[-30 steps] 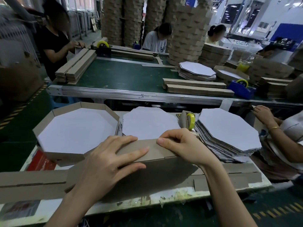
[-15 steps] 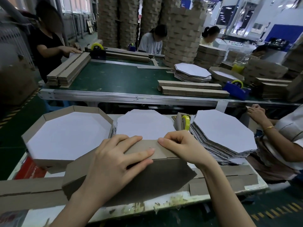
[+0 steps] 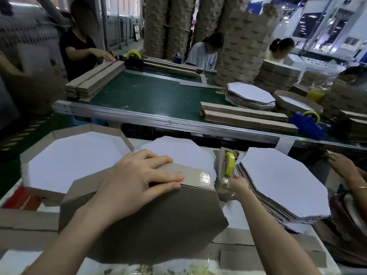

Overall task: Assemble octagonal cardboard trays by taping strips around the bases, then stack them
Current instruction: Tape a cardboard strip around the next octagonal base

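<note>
White desk (image 3: 234,213), centre: left grip (image 3: 137,183) flat, pressing strip (image 3: 190,173) on tilted tray (image 3: 158,225); right grip (image 3: 237,185) curled around tape dispenser (image 3: 224,171). Left: finished tray (image 3: 105,130), white base (image 3: 79,155) inside.

Head camera (wide-angle) looks forward and down — close over the worktable (image 3: 235,215).

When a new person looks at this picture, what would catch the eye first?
First, the left hand pressing flat on the brown half-built tray in the near centre, with shiny tape on its top edge. Next, the right hand at the tape dispenser with its yellow roll, just right of the tray. White octagonal bases are stacked at the right.
</note>
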Tool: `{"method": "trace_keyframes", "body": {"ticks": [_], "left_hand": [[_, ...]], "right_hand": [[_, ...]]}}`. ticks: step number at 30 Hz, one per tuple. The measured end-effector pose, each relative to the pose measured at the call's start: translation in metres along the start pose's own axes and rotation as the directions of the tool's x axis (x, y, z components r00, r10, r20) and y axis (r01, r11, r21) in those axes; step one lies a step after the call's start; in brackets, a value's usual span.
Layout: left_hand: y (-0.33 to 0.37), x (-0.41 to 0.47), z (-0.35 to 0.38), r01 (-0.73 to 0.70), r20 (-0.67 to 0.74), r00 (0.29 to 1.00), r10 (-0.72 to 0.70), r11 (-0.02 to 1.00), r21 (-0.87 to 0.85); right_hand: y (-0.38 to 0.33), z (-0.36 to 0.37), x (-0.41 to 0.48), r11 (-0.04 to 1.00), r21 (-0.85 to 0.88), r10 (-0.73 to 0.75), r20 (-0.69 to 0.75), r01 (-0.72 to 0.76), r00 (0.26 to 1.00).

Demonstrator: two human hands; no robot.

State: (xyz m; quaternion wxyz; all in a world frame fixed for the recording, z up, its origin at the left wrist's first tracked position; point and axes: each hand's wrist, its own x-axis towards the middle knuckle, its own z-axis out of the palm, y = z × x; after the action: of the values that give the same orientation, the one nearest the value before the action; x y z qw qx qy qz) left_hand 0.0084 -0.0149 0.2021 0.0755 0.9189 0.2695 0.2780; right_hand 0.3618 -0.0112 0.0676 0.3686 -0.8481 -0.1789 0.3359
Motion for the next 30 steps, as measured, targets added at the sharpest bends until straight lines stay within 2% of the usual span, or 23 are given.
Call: {"method": "trace_keyframes", "body": {"ticks": [3,8,12,15,18,21,23,30], "left_hand": [[0.003,0.008,0.007,0.015,-0.001,1.0,-0.015,0.999,0.028],[0.004,0.013,0.014,0.073,-0.016,0.997,-0.072,0.996,0.05],[0.006,0.016,0.017,0.101,-0.026,0.995,-0.099,0.991,0.084],[0.008,0.018,0.019,0.102,-0.03,0.995,-0.1,0.991,0.09],[0.011,0.019,0.02,0.1,-0.042,0.994,-0.096,0.99,0.101],[0.012,0.02,0.019,0.107,-0.047,0.994,-0.102,0.988,0.108],[0.012,0.02,0.019,0.114,-0.051,0.993,-0.109,0.988,0.107],[0.015,0.022,0.021,0.108,-0.053,0.993,-0.104,0.99,0.094]], "right_hand": [[0.005,-0.001,0.026,0.995,-0.028,0.093,0.032,-0.093,0.995],[0.006,0.001,0.056,0.997,-0.034,0.072,0.058,-0.07,0.996],[0.001,0.002,0.069,0.966,0.183,0.162,0.121,-0.182,0.979],[0.0,-0.003,0.073,0.862,0.459,0.178,0.126,-0.216,0.976],[0.008,-0.002,0.065,0.716,0.68,0.198,0.014,-0.154,0.98],[0.028,0.005,0.052,0.609,0.787,0.203,-0.032,-0.101,0.979],[0.044,0.008,0.046,0.577,0.812,0.158,-0.013,-0.082,0.987],[0.093,0.022,0.041,0.787,0.616,0.023,-0.105,0.047,0.994]]}}
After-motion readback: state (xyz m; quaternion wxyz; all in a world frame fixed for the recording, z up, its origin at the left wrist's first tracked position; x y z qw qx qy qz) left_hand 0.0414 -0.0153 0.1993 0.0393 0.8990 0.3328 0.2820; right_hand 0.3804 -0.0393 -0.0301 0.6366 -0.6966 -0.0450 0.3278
